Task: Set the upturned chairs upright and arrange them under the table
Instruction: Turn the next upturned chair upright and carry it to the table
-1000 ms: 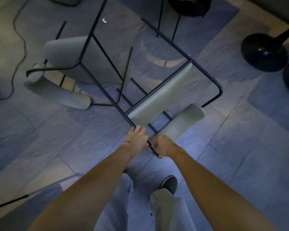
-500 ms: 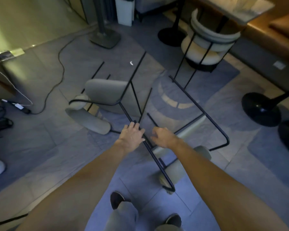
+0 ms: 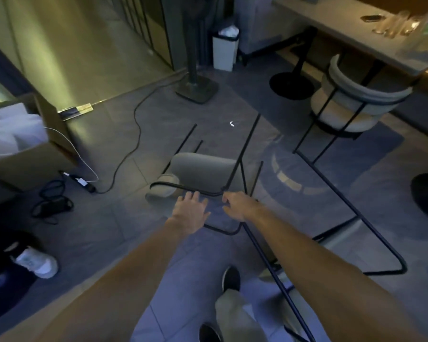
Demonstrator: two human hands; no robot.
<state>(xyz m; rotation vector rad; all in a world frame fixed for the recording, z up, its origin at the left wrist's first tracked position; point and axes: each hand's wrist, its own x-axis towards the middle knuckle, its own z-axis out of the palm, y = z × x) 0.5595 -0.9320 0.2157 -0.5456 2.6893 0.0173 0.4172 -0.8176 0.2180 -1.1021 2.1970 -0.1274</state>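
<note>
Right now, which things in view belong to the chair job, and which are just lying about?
Job:
- black-framed chair under the hands
- grey-cushioned chair toppled on the floor
- pale long table
- left hand, right hand

Lying about:
- white waste bin
- black floor cable
- open cardboard box
- white sneaker

No text, label, brand, number or sign can be read anywhere in this dim, blurred view.
</note>
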